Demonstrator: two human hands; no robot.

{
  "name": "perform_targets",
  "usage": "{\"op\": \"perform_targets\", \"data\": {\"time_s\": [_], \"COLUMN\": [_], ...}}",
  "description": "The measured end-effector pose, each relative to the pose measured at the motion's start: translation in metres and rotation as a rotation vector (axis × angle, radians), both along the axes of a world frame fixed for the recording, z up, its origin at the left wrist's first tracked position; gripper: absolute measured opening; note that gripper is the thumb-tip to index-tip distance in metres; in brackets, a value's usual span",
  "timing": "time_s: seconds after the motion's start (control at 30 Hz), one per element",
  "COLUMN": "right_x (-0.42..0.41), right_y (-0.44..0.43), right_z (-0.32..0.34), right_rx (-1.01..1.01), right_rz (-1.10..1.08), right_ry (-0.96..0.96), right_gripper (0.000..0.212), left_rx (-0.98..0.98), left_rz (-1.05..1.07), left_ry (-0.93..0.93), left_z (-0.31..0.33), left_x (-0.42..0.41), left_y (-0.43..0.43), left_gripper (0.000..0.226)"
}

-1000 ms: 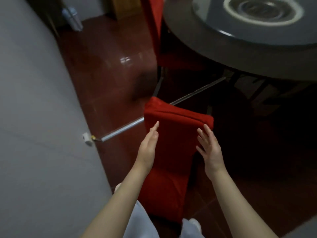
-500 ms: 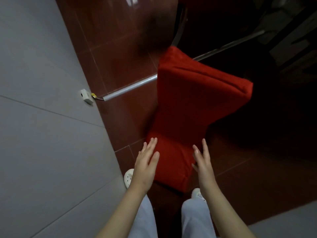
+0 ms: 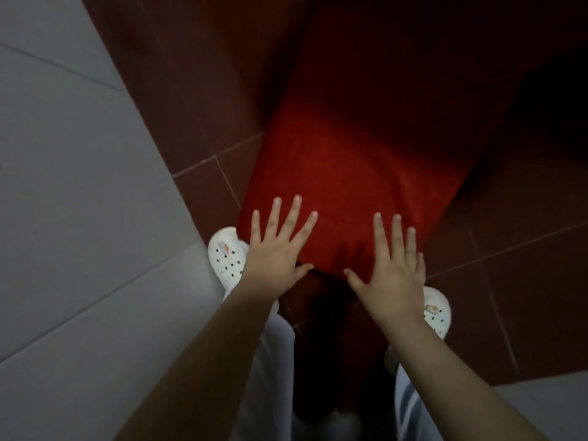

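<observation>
You were at the very start of the handling here, by my reading: both hands had reached the red chair cover [image 3: 350,173], but neither had taken hold of it. Your left hand [image 3: 276,249] was spread flat with its fingers straight and fanned over the near left corner of the cloth, the thumb lying off the lower edge. Your right hand [image 3: 394,268] was spread the same way over the near right part of that edge, its thumb also below the hem. I could not tell whether your palms were pressing the fabric or just above it, though faint finger shadows on the cloth suggested they were very close. Nothing was pinched, gathered or lifted, so whatever you meant to do with the cover, smoothing it or tugging it, seemed all ahead of you. The cover itself was a deep red, thick-looking fabric with a slightly fuzzy surface. It hung smooth and unwrinkled, widening toward the top, where it faded into shadow. It stood on the dark red floor tiles [image 3: 509,281], just beside the grey wall [image 3: 79,218], with its lower edge directly in front of your white clogs [image 3: 227,256].
</observation>
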State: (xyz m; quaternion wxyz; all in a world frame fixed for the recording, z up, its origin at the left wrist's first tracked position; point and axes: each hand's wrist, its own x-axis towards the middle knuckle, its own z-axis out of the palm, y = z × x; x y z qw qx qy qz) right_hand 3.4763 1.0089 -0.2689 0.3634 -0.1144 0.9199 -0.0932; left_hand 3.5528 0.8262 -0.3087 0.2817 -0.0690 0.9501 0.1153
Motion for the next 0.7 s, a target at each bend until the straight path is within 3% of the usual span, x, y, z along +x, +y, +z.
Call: {"op": "perform_targets", "data": {"time_s": [0.2,0.37,0.53,0.7], "right_x": [0.031,0.052,0.058,0.06], "right_y": [0.017,0.015,0.016,0.013], "right_z": [-0.114,-0.157,-0.17,-0.171], "right_rx": [0.118,0.214,0.237,0.286], "right_rz": [0.251,0.319,0.361,0.67], "right_ry": [-0.001,0.081,0.205,0.32], "right_gripper": [0.126,0.144,0.145,0.122], "left_rx": [-0.053,-0.192,-0.275,-0.304], "left_rz": [-0.22,-0.144,-0.238,-0.285], "left_ry": [-0.032,0.396,0.591,0.639], "left_z": [-0.107,-0.147,-0.17,-0.171], "left_x": [0.029,0.043,0.044,0.038], "left_y": [0.028,0.04,0.032,0.025], "left_gripper": [0.127,0.061,0.064,0.06]}}
